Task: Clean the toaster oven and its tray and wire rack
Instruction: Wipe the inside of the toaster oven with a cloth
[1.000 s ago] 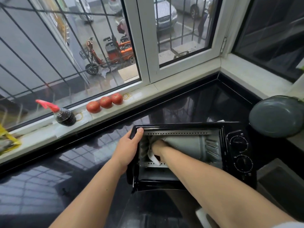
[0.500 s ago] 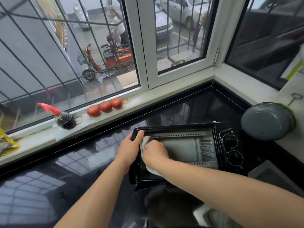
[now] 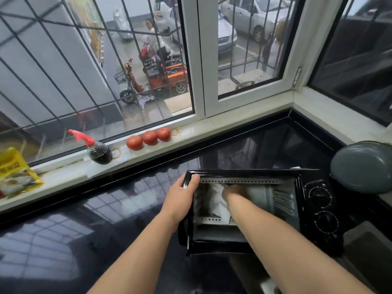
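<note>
My left hand (image 3: pixel 182 198) grips the top left corner of the black metal toaster oven (image 3: pixel 252 211), thumb hooked over its rim, on the glossy black surface (image 3: pixel 106 209). My right hand (image 3: pixel 233 192) is inside the open cavity, blurred, pressing a crumpled white cloth (image 3: pixel 218 202); I cannot tell how its fingers lie. Half a second ago that hand was at the opening; now it reaches deeper.
</note>
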